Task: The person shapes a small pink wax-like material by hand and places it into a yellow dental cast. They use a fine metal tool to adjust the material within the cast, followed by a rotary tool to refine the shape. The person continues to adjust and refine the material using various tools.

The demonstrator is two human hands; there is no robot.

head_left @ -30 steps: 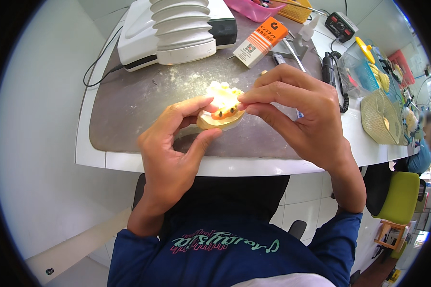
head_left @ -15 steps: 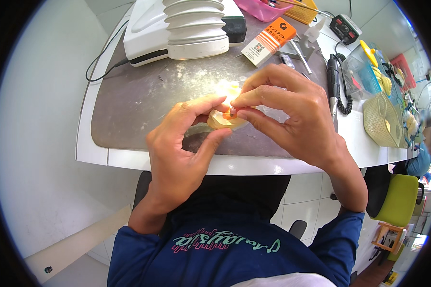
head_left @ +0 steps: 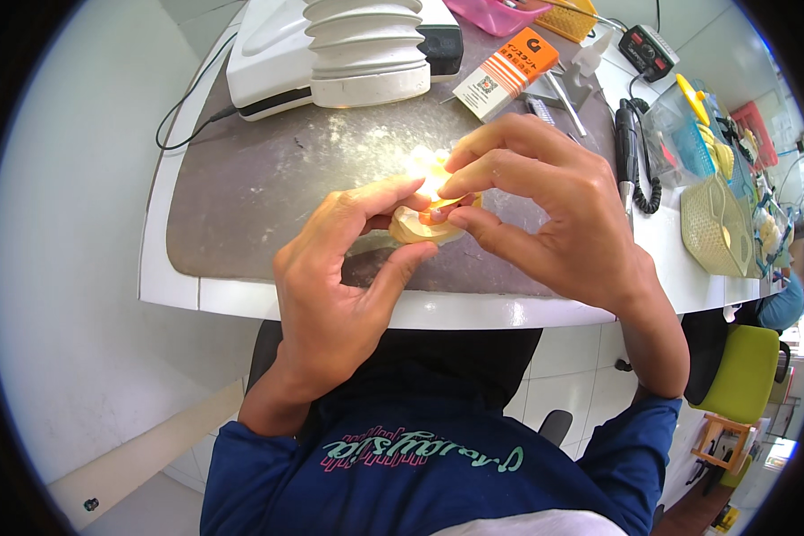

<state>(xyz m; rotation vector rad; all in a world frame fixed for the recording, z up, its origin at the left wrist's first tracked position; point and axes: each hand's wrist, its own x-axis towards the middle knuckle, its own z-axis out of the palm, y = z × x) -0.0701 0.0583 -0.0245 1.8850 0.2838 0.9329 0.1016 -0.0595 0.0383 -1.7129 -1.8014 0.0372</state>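
Observation:
A pale yellow plaster dental cast (head_left: 414, 229) is held just over the grey mat, in strong glare. An orange-pink piece (head_left: 434, 215) lies on its upper side. My left hand (head_left: 335, 268) grips the cast from the left, its thumb at the near edge and its index finger on the far side. From the right, my right hand (head_left: 545, 196) has its thumb against the cast near the pink piece. The right fingertips rest at the cast's far part, with a gap between them and the thumb. Bright light washes out the cast's far part.
A white machine with a ribbed hose (head_left: 366, 54) stands at the far left. An orange-and-white box (head_left: 506, 73) lies beyond my right hand. Further right are a black rotary handpiece (head_left: 627, 147), its control box (head_left: 648, 52) and a cream basket (head_left: 715, 223).
My right thumb and index finger have spread apart from their pinch over the pink piece, which now shows more. My left hand keeps its grip on the cast.

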